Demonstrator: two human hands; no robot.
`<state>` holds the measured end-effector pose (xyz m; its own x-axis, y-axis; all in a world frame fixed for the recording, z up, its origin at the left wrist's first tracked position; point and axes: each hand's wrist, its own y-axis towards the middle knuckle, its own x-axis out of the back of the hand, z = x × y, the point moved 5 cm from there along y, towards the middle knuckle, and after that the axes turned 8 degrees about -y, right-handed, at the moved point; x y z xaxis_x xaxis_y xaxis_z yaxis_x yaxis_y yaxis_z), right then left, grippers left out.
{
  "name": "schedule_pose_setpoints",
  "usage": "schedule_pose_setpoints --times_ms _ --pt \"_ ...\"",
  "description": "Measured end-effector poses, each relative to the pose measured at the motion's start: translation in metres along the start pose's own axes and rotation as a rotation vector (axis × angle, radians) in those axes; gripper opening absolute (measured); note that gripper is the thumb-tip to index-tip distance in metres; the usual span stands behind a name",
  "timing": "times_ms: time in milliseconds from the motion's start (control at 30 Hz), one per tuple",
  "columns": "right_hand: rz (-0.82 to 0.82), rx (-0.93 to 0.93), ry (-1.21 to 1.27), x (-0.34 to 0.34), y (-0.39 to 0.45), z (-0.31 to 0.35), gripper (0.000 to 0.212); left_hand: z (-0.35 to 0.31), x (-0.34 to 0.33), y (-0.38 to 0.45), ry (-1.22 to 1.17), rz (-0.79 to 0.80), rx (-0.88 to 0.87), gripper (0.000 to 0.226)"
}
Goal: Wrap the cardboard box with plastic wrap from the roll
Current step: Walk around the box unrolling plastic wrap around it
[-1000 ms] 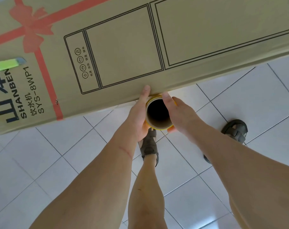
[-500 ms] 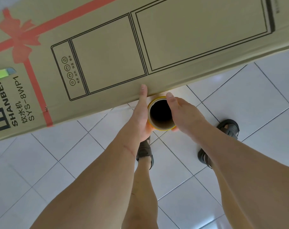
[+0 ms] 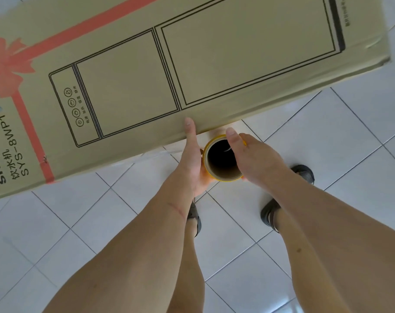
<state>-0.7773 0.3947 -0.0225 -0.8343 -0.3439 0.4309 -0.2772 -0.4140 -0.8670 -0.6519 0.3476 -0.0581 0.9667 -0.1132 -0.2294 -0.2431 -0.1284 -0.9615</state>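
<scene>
I hold the plastic wrap roll [image 3: 223,160] upright between both palms, left hand [image 3: 193,159] and right hand [image 3: 253,159] clasping its sides, just beside the cardboard box [image 3: 169,71] near edge.

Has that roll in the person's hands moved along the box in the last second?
Yes. The roll has moved rightward along the cardboard box, from below the smaller printed panel to below the dividing line.
</scene>
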Motion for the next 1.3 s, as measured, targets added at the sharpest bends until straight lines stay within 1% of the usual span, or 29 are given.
schedule_pose_setpoints --times_ms 67,100,167,200,267,333,400,500,567,633,667,733,767,800,867,967,1033,1100,1133,1167,1200,1233,1300 --pt "-0.045 -0.042 -0.053 0.01 0.002 -0.007 0.075 0.003 -0.009 0.0 0.037 -0.013 -0.002 0.112" --pt "-0.042 -0.06 -0.031 0.012 0.003 -0.009 0.075 0.003 -0.011 0.001 0.071 -0.047 -0.022 0.11" --pt "0.01 -0.086 0.131 0.01 0.004 -0.011 0.083 0.001 -0.011 0.006 0.099 -0.124 -0.08 0.106" --pt "0.029 -0.089 0.22 0.009 0.005 -0.011 0.087 -0.001 -0.012 0.008 0.102 -0.138 -0.098 0.104" --pt "0.043 -0.084 0.286 0.011 0.004 -0.013 0.085 -0.005 -0.017 0.008 0.072 -0.103 -0.106 0.101" --pt "0.038 -0.041 0.208 0.015 0.002 -0.014 0.071 -0.007 -0.025 0.006 0.04 -0.053 -0.069 0.102" --pt "0.022 0.028 0.049 0.022 -0.001 -0.014 0.061 -0.003 -0.032 0.006 -0.001 -0.022 -0.003 0.107" --pt "-0.03 0.021 -0.127 0.034 -0.003 -0.022 0.062 0.0 -0.042 0.003 0.044 -0.024 0.027 0.11" --pt "-0.038 0.009 -0.118 0.033 -0.002 -0.029 0.068 -0.001 -0.044 0.004 0.086 -0.081 -0.008 0.103" --pt "0.023 0.022 0.037 0.025 0.001 -0.033 0.07 -0.004 -0.047 0.005 0.088 -0.13 -0.037 0.095" --pt "0.05 0.011 0.176 0.022 0.003 -0.035 0.069 -0.004 -0.049 0.006 0.061 -0.132 -0.048 0.093" --pt "0.061 -0.042 0.409 0.026 0.007 -0.041 0.068 -0.001 -0.056 0.008 -0.002 -0.096 -0.059 0.094" --pt "0.041 -0.04 0.43 0.031 0.01 -0.043 0.067 0.003 -0.061 0.009 -0.031 -0.068 -0.055 0.096" --pt "0.02 -0.023 0.387 0.038 0.012 -0.044 0.067 0.007 -0.065 0.011 -0.062 -0.045 -0.049 0.099" --pt "-0.02 0.012 0.22 0.051 0.015 -0.047 0.069 0.014 -0.071 0.014 -0.111 -0.021 -0.025 0.105" --pt "-0.029 0.015 0.068 0.066 0.014 -0.055 0.065 0.017 -0.081 0.014 -0.067 -0.039 -0.045 0.115" --pt "-0.013 0.041 0.087 0.068 0.016 -0.059 0.064 0.018 -0.081 0.018 -0.028 -0.137 -0.081 0.12" --pt "0.023 0.068 0.178 0.065 0.019 -0.062 0.067 0.015 -0.08 0.022 -0.032 -0.245 -0.147 0.11" --pt "0.044 0.055 0.245 0.063 0.02 -0.065 0.07 0.014 -0.081 0.022 -0.036 -0.255 -0.16 0.102" --pt "0.069 0.033 0.311 0.062 0.021 -0.067 0.073 0.013 -0.084 0.021 -0.033 -0.231 -0.146 0.098" --pt "0.091 0.021 0.349 0.062 0.02 -0.068 0.072 0.013 -0.089 0.019 -0.033 -0.189 -0.12 0.099" --pt "0.102 0.023 0.355 0.064 0.018 -0.069 0.068 0.015 -0.092 0.018 -0.049 -0.159 -0.09 0.102" --pt "0.088 0.033 0.283 0.072 0.017 -0.072 0.064 0.021 -0.098 0.015 -0.07 -0.123 -0.022 0.108"
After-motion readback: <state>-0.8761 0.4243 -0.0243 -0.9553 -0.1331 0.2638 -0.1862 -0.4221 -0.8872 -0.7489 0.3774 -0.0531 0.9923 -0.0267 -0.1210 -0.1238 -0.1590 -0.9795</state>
